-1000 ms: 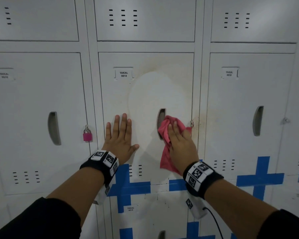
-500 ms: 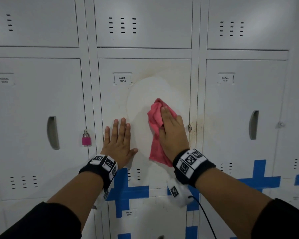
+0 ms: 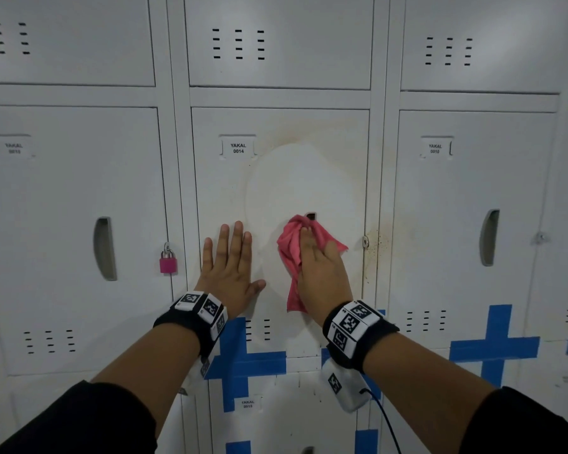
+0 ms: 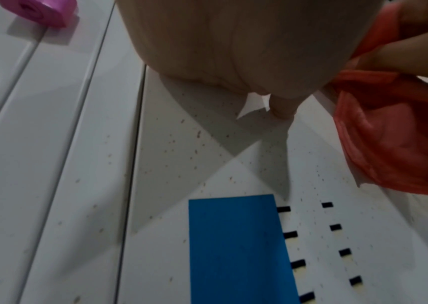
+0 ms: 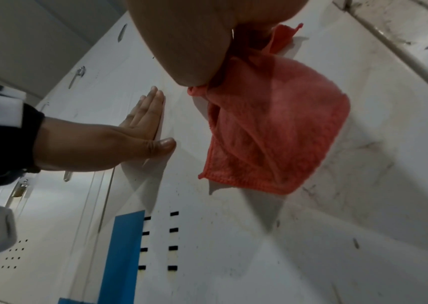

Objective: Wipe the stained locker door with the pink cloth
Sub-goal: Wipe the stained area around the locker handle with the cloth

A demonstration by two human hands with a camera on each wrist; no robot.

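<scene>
The stained locker door (image 3: 276,178), labelled 0014, fills the middle of the head view. A yellowish ring (image 3: 286,137) borders a cleaner oval on it, and brown specks dot its lower part (image 4: 181,144). My left hand (image 3: 230,257) lies flat on the door left of centre, fingers straight and pointing up (image 5: 140,131). My right hand (image 3: 322,276) presses the bunched pink cloth (image 3: 291,250) against the door over the handle slot (image 3: 310,216). Its thumb is tucked into the cloth's folds (image 4: 389,144). The cloth's lower end (image 5: 272,133) hangs below the palm.
A pink padlock (image 3: 168,262) hangs on the locker to the left. Brown splatter (image 3: 374,247) marks the frame by the hasp on the right. Blue tape crosses (image 3: 243,358) and vent slots (image 3: 258,329) sit below my hands. More closed lockers surround this one.
My right hand rose with the cloth into the clean oval, then came back down over the handle slot. My left hand has stayed flat in place.
</scene>
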